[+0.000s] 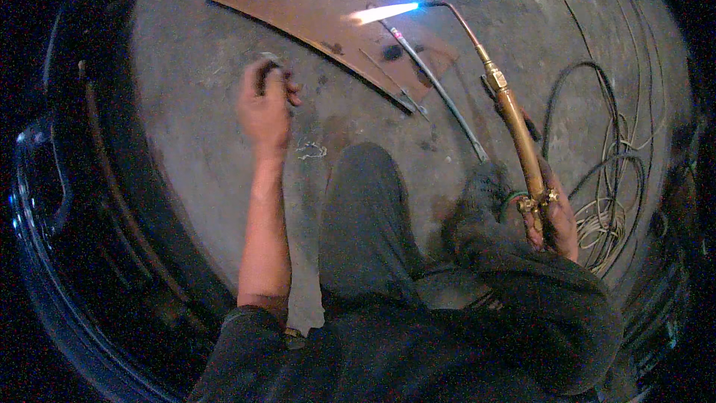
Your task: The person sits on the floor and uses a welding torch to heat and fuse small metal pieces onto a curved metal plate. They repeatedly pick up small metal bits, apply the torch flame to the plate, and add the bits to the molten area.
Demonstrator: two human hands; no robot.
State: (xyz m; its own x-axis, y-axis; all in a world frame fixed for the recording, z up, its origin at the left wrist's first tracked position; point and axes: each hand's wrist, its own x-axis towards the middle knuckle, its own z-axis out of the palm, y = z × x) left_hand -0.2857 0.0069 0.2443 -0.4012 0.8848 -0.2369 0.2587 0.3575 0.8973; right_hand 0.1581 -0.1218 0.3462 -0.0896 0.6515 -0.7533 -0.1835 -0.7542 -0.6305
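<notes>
My right hand [553,218] grips the brass handle of a cutting torch [514,123] that reaches up and left. Its bent tip throws a bright blue-white flame [384,12] over a rusty curved steel plate [298,11] lying on the concrete floor. My left hand [265,104] is raised over the floor, left of the plate's near end, with its fingers closed on a small dark object [267,71] that I cannot make out. A thin metal rod [440,93] lies across the plate's right part, running down toward my knee.
Dark hoses and coiled wires [608,194] lie on the floor at the right. My knees in dark trousers [365,209] fill the lower middle. A dark curved rim [82,201] borders the left side. A small white scrap [312,151] lies on the concrete floor [194,134].
</notes>
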